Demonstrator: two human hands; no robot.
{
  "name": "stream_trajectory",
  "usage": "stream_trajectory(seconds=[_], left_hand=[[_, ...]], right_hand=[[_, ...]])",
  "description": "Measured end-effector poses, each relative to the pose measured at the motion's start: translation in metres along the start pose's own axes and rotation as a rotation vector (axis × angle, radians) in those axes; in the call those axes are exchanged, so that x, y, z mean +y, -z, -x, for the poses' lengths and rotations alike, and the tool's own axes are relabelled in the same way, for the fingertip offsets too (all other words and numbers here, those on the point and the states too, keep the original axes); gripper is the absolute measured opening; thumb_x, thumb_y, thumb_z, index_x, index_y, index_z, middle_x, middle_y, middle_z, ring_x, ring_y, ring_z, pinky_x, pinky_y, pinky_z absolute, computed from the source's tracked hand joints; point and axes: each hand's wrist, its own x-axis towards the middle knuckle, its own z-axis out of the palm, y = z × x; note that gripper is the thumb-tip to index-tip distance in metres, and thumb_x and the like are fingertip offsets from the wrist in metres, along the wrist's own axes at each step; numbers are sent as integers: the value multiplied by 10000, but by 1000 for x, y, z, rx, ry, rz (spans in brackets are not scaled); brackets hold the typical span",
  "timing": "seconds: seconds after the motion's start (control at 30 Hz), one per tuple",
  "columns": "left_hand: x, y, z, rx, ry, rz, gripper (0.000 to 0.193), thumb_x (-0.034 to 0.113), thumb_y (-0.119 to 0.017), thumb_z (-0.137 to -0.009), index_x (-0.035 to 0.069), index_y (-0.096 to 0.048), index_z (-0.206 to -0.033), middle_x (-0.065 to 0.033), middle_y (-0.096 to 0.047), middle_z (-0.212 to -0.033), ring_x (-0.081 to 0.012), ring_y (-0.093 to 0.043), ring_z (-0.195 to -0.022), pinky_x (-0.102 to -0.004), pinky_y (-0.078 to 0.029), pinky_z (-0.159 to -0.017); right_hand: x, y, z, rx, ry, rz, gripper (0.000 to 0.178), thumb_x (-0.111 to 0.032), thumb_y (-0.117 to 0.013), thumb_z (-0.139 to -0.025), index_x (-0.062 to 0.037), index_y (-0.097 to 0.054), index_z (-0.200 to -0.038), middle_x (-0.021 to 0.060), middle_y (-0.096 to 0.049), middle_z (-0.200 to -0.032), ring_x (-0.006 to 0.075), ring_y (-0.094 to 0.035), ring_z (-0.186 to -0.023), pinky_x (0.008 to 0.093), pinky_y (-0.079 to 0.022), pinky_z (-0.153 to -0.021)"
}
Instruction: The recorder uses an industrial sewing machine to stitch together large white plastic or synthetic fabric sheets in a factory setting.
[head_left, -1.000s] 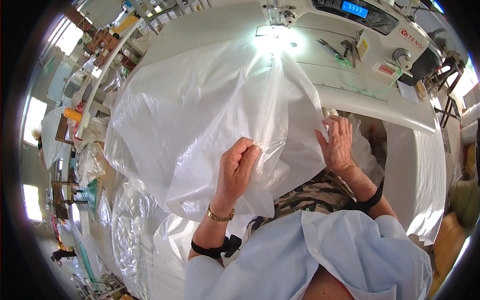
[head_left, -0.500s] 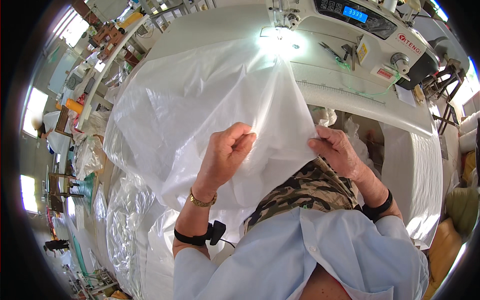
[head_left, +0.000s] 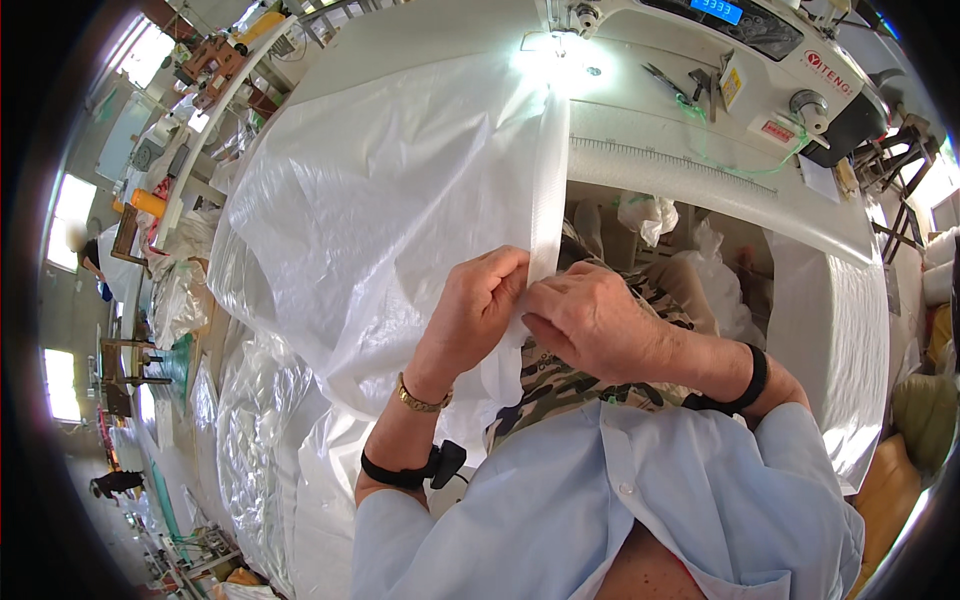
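Note:
A large white plastic sheet (head_left: 390, 170) spreads over the left part of the sewing table and hangs down toward my lap. Its right edge is doubled over into a narrow straight strip (head_left: 548, 190) that runs up to the lit needle area of the sewing machine (head_left: 775, 85). At the lower end of that strip, my left hand (head_left: 478, 305) is closed with thumb and fingers pinching the sheet. My right hand (head_left: 590, 318) is closed on the same edge, right beside the left, its fingertips partly hidden.
Small scissors (head_left: 664, 82) and other small tools lie on the table below the machine arm, with a loose green thread (head_left: 735, 165). A ruler scale (head_left: 670, 160) runs along the table. Stacked white sheets (head_left: 825, 350) stand at right; clear plastic (head_left: 260, 450) piles at left.
My right hand has moved left to meet my left hand, bringing the sheet's edge over into a narrow fold. My left hand has shifted slightly right. The view has tilted a little downward.

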Motion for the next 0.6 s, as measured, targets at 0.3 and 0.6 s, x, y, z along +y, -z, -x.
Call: stream_trajectory(seconds=[0.3,0.6], left_hand=[[-7,28,5,90,242,60,172,94,-630,-913,-29,-567,-811,11,-414,-595,-50,-337,-566,-259,-292,-479],[74,93,-61,-152,-394,-662,67,21,-634,-857,-35,-597,-857,-110,-604,-681,-227,-567,-546,-348,-427,-523]], right_hand=[[40,-19,-9,163,-66,-243,172,-166,-664,-874,-23,-574,-903,111,-639,-821,216,-640,-728,349,-496,-668],[100,-105,-133,175,73,-477,305,-238,-576,-917,-22,-643,-1123,169,-680,-1029,294,-653,-958,375,-509,-846]])
